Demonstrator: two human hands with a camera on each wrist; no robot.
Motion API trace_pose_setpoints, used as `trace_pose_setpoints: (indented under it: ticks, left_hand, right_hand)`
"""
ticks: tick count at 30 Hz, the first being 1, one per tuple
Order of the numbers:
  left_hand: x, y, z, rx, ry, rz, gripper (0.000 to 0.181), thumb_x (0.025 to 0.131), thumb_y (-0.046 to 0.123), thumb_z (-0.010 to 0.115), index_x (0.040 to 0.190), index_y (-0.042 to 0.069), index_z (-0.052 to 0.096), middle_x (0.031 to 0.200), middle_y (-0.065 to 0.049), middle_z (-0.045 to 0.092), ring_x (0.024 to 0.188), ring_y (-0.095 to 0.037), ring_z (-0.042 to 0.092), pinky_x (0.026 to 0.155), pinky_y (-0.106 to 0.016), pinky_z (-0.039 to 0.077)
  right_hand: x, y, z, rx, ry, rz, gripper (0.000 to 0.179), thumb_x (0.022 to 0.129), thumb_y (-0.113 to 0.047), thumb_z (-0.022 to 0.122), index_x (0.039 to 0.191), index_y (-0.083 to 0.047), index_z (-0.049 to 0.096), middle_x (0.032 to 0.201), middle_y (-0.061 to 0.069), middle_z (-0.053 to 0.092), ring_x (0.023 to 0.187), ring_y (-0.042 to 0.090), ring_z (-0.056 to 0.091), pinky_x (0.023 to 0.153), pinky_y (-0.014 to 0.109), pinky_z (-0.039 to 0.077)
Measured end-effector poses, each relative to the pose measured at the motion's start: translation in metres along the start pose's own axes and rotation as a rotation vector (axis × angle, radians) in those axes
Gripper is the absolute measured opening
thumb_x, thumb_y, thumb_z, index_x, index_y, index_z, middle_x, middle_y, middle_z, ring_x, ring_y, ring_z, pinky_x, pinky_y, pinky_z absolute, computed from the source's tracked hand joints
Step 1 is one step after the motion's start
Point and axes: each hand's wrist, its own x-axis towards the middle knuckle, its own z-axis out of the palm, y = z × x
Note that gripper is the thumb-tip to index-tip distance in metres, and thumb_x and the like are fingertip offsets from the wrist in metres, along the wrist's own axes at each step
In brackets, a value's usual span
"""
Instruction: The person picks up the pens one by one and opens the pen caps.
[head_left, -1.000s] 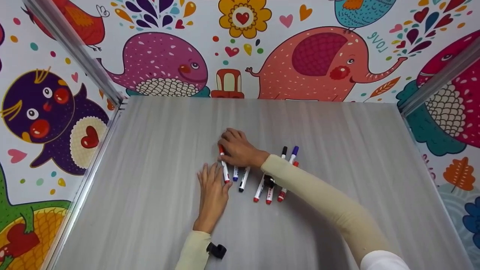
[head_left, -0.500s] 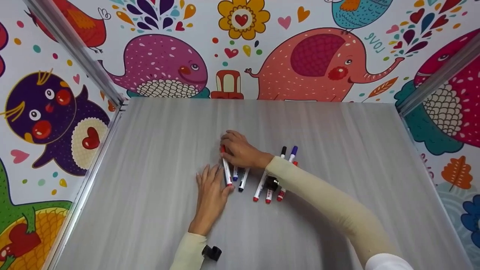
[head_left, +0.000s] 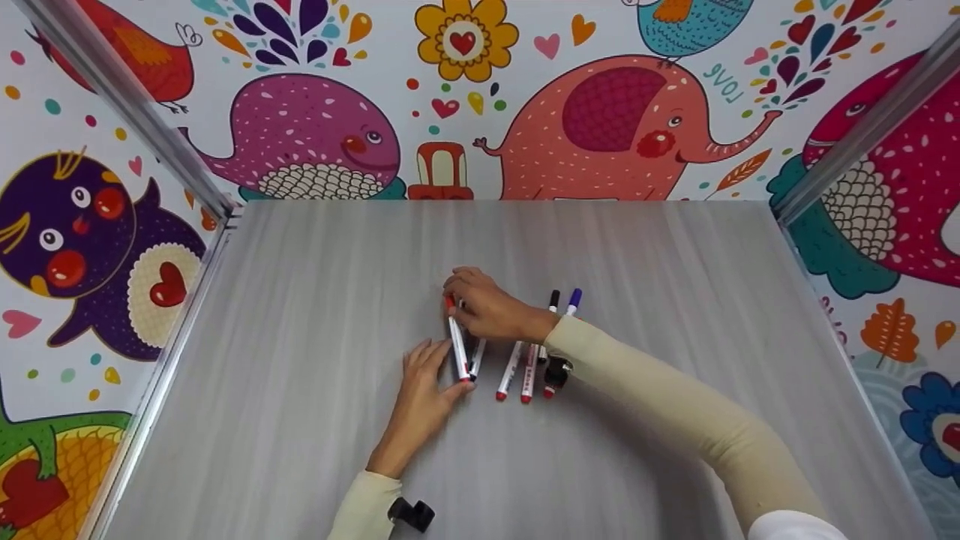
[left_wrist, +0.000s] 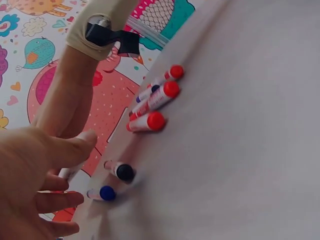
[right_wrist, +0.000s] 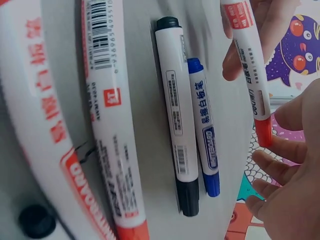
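Whiteboard marker (head_left: 458,349) pinched by its red cap (right_wrist: 263,134) in right hand (head_left: 489,304), just beside a black-capped marker (right_wrist: 177,105) on the surface (head_left: 337,300); left hand (head_left: 418,390) loosely spread near the other end. Apparently a repositioning step; likely called for next: a steady grip.

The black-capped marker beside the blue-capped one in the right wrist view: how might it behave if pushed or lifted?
Pushed sideways, the black-capped marker would probably roll, as its barrel looks round. It might bump the blue-capped marker close alongside. Lifted, it should likely stay stiff: the barrel looks straight.
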Motion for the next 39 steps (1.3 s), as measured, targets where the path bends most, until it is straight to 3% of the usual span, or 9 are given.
trace_pose_setpoints:
  ticks: [3, 7, 11, 15, 20, 28, 33, 39]
  left_hand:
    - [0.001, 0.003, 0.001, -0.017, -0.019, 0.011, 0.078, 0.078, 0.017, 0.100, 0.144, -0.005, 0.065, 0.142, -0.023, 0.067, 0.144, -0.053, 0.048, 0.120, -0.080, 0.024]
    - [0.003, 0.033, -0.009, -0.045, -0.043, 0.027, 0.075, 0.079, 0.014, 0.099, 0.142, -0.009, 0.065, 0.141, -0.029, 0.066, 0.142, -0.058, 0.049, 0.119, -0.082, 0.023]
    - [0.003, 0.041, -0.007, -0.045, -0.053, 0.040, 0.074, 0.083, 0.018, 0.098, 0.143, -0.009, 0.064, 0.142, -0.031, 0.065, 0.143, -0.054, 0.050, 0.120, -0.080, 0.024]
    - [0.002, 0.048, -0.004, -0.054, -0.102, 0.011, 0.075, 0.086, 0.019, 0.096, 0.147, -0.007, 0.062, 0.147, -0.029, 0.063, 0.146, -0.050, 0.048, 0.124, -0.077, 0.021]
    - [0.005, 0.067, -0.005, -0.048, -0.184, -0.060, 0.075, 0.085, 0.015, 0.096, 0.148, -0.007, 0.062, 0.151, -0.027, 0.061, 0.148, -0.049, 0.045, 0.123, -0.069, 0.031]
    - [0.007, 0.079, 0.004, -0.041, -0.225, -0.046, 0.073, 0.085, 0.014, 0.096, 0.146, -0.009, 0.062, 0.152, -0.029, 0.061, 0.150, -0.052, 0.045, 0.127, -0.070, 0.025]
    - [0.008, 0.082, 0.011, -0.054, -0.238, -0.007, 0.074, 0.084, 0.015, 0.096, 0.146, -0.007, 0.063, 0.149, -0.025, 0.064, 0.149, -0.050, 0.047, 0.126, -0.074, 0.023]
    - [0.009, 0.085, 0.017, -0.072, -0.281, -0.004, 0.074, 0.086, 0.017, 0.095, 0.148, -0.006, 0.062, 0.152, -0.023, 0.063, 0.150, -0.047, 0.046, 0.124, -0.067, 0.033]
  right_hand:
    - [-0.005, 0.000, -0.004, 0.010, 0.010, 0.005, 0.026, 0.108, -0.005, 0.063, 0.128, 0.011, 0.066, 0.134, 0.024, 0.066, 0.143, 0.044, 0.052, 0.125, 0.056, 0.037]
    - [-0.013, -0.002, -0.011, 0.022, 0.012, 0.010, 0.025, 0.107, -0.003, 0.062, 0.127, 0.011, 0.067, 0.131, 0.024, 0.068, 0.141, 0.042, 0.054, 0.125, 0.055, 0.038]
    - [-0.022, -0.003, -0.017, 0.059, 0.002, 0.038, 0.027, 0.109, -0.004, 0.060, 0.130, 0.011, 0.066, 0.138, 0.026, 0.066, 0.144, 0.043, 0.052, 0.125, 0.056, 0.037]
    - [-0.033, -0.002, -0.020, 0.097, -0.014, 0.096, 0.031, 0.112, -0.007, 0.057, 0.138, 0.009, 0.063, 0.147, 0.027, 0.062, 0.143, 0.038, 0.053, 0.122, 0.054, 0.043]
    - [-0.046, -0.003, -0.025, 0.073, -0.019, 0.117, 0.033, 0.113, -0.008, 0.056, 0.139, 0.011, 0.062, 0.146, 0.027, 0.062, 0.136, 0.036, 0.058, 0.117, 0.051, 0.048]
    - [-0.068, -0.003, -0.035, 0.095, -0.030, 0.202, 0.034, 0.115, -0.013, 0.055, 0.141, 0.008, 0.061, 0.148, 0.022, 0.062, 0.142, 0.033, 0.056, 0.122, 0.052, 0.044]
    - [-0.080, 0.000, -0.042, 0.084, -0.014, 0.189, 0.033, 0.113, -0.009, 0.056, 0.139, 0.011, 0.063, 0.144, 0.024, 0.064, 0.139, 0.035, 0.058, 0.121, 0.053, 0.045]
    - [-0.095, 0.003, -0.047, 0.090, 0.013, 0.197, 0.031, 0.112, -0.007, 0.057, 0.137, 0.011, 0.063, 0.141, 0.023, 0.066, 0.135, 0.035, 0.059, 0.119, 0.054, 0.047]
